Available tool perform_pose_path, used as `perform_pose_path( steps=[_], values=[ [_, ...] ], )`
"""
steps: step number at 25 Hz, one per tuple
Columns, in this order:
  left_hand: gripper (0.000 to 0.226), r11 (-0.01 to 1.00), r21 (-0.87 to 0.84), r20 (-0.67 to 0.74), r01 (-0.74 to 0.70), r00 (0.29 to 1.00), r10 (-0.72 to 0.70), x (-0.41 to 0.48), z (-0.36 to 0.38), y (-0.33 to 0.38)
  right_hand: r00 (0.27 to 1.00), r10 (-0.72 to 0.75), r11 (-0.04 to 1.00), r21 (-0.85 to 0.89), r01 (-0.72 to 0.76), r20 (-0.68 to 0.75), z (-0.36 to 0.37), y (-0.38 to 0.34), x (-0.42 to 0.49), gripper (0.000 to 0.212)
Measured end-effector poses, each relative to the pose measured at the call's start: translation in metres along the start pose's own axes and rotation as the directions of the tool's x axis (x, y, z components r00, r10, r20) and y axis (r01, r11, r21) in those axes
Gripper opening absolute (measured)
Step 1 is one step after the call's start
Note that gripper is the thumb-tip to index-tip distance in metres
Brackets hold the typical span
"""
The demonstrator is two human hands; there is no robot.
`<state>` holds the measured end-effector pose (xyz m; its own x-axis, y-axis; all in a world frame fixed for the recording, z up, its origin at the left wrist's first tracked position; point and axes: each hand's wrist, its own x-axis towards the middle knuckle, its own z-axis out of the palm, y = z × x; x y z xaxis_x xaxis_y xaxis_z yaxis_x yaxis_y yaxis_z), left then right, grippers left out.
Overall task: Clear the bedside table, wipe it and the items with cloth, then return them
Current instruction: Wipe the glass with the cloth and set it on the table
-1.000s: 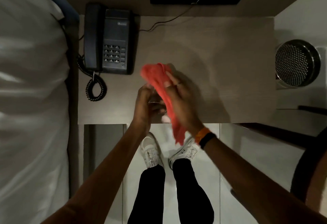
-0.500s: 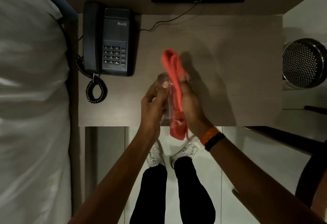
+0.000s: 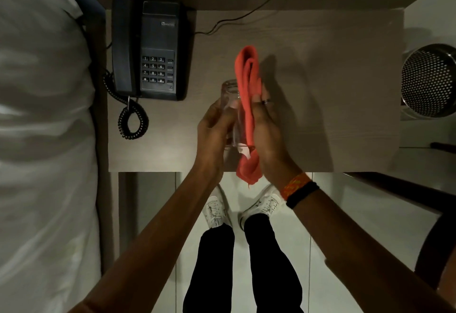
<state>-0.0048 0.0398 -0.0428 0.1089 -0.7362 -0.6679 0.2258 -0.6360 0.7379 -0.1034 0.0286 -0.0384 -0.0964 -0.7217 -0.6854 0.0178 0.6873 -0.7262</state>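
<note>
Nearest me, the person stands with both forearms reaching up from six o'clock, white shoes [image 3: 243,210] on the pale floor just below the table's front edge. At the centre of the view, the left hand [image 3: 214,128] curls around a clear drinking glass [image 3: 232,112], fingers and thumb closed on its side, holding it above the near half of the bedside table [image 3: 333,95]. The right hand [image 3: 267,130] lies flat, fingers pressed together, pushing a folded red cloth [image 3: 248,105] against the glass's right side. A second ago the cloth was bunched over the top of the glass; now it is drawn out long, running from past the rim at twelve o'clock down below the wrist at six, so the wiping appears to have gone from the mouth to the outer wall. I judge the glass is nearly done and can soon go back on the table. Farther off, at ten o'clock, a black telephone [image 3: 148,46] sits on the table's far left corner, its coiled cord [image 3: 132,120] looping toward the bed [image 3: 44,115] at nine o'clock; it stays where it was. At three o'clock, off the table, stands a perforated metal bin [image 3: 430,80].
</note>
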Motion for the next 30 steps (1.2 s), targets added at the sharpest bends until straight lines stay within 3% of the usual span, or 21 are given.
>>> perform_pose_path(
  steps=[4,6,8,13,17,19,22,27,30],
  values=[
    [0.034,0.993,-0.119,-0.104,0.013,0.994,-0.026,0.011,-0.005,0.005,0.997,-0.043,0.992,-0.118,0.051,0.067,0.012,0.017,-0.032,0.053],
    [0.037,0.997,-0.077,-0.066,0.015,0.998,-0.020,0.004,-0.003,0.000,1.000,-0.006,0.998,-0.067,0.008,0.025,0.009,0.007,-0.011,0.056],
    [0.038,0.999,-0.039,-0.039,0.029,0.999,-0.030,-0.002,0.001,-0.003,0.998,-0.059,0.998,-0.002,0.059,0.003,0.003,-0.006,0.004,0.055],
    [0.034,1.000,-0.006,-0.133,0.002,0.991,-0.003,0.011,0.004,0.007,0.997,-0.056,0.993,-0.105,0.060,0.046,0.009,0.015,-0.040,0.052],
    [0.040,0.996,-0.036,-0.036,0.080,0.996,-0.081,-0.010,0.000,-0.008,1.000,0.011,1.000,0.008,-0.011,0.009,0.002,-0.002,-0.008,0.047],
    [0.041,0.999,-0.026,-0.056,0.044,0.997,-0.046,-0.008,0.001,-0.010,1.000,0.009,0.998,0.062,-0.009,-0.012,0.003,-0.004,-0.003,0.046],
    [0.039,1.000,0.000,-0.153,-0.011,0.988,0.011,0.008,0.002,-0.002,1.000,-0.005,0.997,-0.073,0.006,0.003,0.011,0.016,-0.031,0.050],
    [0.044,0.999,0.025,-0.008,0.028,1.000,-0.028,-0.008,-0.001,-0.011,0.998,0.065,0.996,0.068,-0.065,0.005,-0.003,0.000,-0.004,0.049],
    [0.029,1.000,0.009,-0.018,-0.012,1.000,0.012,0.004,-0.009,-0.007,0.999,0.030,1.000,0.000,-0.031,0.016,0.001,0.011,-0.020,0.049]
  ],
)
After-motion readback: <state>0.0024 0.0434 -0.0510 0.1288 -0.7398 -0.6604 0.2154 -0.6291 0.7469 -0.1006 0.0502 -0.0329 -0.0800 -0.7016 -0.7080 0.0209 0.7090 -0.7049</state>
